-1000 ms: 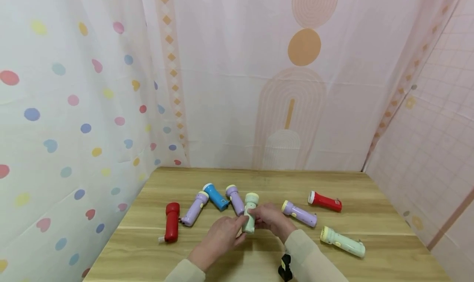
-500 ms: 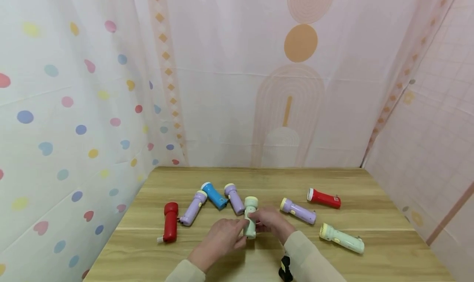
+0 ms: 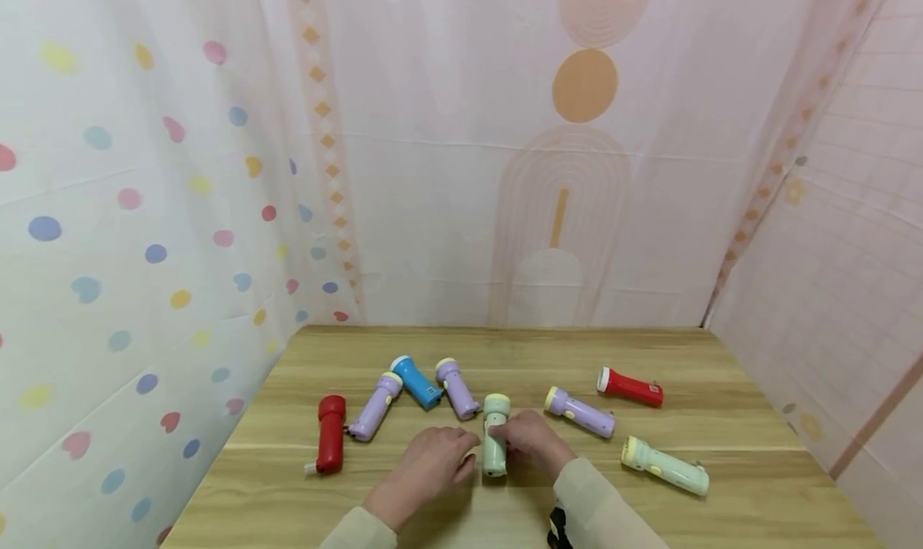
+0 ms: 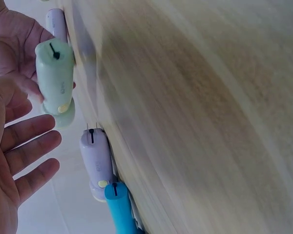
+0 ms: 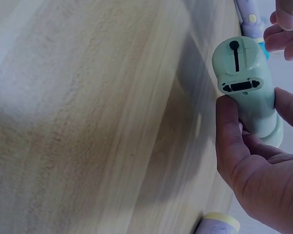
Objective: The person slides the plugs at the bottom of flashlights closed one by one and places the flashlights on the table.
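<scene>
My right hand (image 3: 532, 439) grips a pale green flashlight (image 3: 494, 453) with a cream-rimmed head, thumb on one side and fingers on the other. Its head points to the back of the table. In the right wrist view, the tail end of the green flashlight (image 5: 241, 68) faces the camera, with a keyhole-shaped slot and a dark rectangular recess. My left hand (image 3: 433, 462) is just left of the flashlight, apart from it and holding nothing. The left wrist view shows the left hand's fingers (image 4: 34, 146) spread loosely beside the flashlight (image 4: 56, 73).
Left on the wooden table (image 3: 267, 501) lie a red flashlight (image 3: 332, 437), two purple ones including a purple flashlight (image 3: 457, 390), and a blue flashlight (image 3: 417, 382). Right lie another purple flashlight (image 3: 580, 413), a red-and-white flashlight (image 3: 630, 387) and a second green flashlight (image 3: 667, 465). Patterned curtains (image 3: 433, 212) surround the table.
Both hands held the green flashlight earlier; my left hand has let go of it. The flashlight has shifted toward the near edge and slightly right, still in my right hand.
</scene>
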`<state>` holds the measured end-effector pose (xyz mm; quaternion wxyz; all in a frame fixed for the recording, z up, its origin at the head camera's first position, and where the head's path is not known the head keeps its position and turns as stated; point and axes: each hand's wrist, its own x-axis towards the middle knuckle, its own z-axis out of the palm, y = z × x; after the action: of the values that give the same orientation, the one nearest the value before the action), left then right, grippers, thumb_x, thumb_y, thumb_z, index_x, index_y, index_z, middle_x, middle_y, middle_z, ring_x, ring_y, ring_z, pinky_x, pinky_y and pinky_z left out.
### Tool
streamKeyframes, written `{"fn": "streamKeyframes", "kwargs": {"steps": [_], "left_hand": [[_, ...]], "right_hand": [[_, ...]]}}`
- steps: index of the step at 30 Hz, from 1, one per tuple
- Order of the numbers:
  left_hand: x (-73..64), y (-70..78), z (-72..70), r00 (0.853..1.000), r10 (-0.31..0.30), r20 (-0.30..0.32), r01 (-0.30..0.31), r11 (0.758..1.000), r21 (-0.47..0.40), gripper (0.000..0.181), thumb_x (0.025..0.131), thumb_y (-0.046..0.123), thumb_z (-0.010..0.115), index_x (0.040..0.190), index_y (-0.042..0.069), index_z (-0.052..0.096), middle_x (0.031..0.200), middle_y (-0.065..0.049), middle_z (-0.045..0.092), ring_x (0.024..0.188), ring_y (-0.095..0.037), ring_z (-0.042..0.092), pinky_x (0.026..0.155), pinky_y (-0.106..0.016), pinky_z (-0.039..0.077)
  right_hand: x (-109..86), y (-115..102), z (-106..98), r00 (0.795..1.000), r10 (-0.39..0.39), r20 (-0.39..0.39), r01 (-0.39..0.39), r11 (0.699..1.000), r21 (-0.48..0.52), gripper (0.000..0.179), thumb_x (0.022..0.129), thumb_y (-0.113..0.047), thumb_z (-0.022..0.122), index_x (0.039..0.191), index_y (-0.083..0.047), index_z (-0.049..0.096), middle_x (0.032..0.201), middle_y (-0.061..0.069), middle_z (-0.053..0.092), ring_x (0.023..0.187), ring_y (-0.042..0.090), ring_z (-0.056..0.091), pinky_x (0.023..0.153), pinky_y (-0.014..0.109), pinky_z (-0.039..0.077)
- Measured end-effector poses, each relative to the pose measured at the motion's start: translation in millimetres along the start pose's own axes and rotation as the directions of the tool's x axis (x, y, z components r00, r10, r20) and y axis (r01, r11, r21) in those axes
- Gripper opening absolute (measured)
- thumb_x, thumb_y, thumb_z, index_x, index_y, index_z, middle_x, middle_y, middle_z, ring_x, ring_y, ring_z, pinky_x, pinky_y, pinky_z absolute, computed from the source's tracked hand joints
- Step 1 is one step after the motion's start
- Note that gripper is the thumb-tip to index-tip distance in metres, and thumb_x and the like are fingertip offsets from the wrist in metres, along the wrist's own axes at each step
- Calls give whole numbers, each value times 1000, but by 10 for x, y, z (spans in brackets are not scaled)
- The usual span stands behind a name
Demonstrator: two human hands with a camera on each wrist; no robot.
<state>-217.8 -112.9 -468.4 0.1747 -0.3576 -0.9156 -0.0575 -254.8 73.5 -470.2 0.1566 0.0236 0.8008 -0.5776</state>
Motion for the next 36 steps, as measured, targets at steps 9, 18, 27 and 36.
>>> {"fn": "streamKeyframes", "kwargs": {"steps": [9,18,27,36], "left_hand": [[-27,-23,12,1000,-1,-3,1,1000,-4,8,87,17,70,93,13,68,81,4,65,71,-14,63,67,-33,52],[-35,-31,9,1000,14,-7,-14,1000,-15,5,87,18,70,88,14,66,77,6,62,68,-12,61,64,-32,51],[-36,-50,36,1000,5,20,-5,1000,-25,5,89,17,70,90,14,67,79,5,64,70,-12,61,66,-31,51],[-42,-58,67,1000,15,14,-14,1000,-28,5,88,18,71,89,14,67,77,6,62,67,-11,60,62,-31,51]], "right_hand": [[-13,23,-40,1000,11,4,-11,1000,-1,21,90,-9,67,97,10,62,88,10,63,76,19,62,68,34,55],[-8,35,-13,999,4,-37,-6,998,-59,15,88,-10,71,80,1,63,79,6,61,67,16,58,60,29,51],[-24,28,-7,997,5,-71,-12,996,-87,15,88,-9,69,78,-1,60,79,6,60,66,16,58,59,29,51],[-9,47,-29,998,27,-63,-35,992,-121,16,90,-9,68,79,-1,59,79,7,59,66,17,57,59,29,51]]}}
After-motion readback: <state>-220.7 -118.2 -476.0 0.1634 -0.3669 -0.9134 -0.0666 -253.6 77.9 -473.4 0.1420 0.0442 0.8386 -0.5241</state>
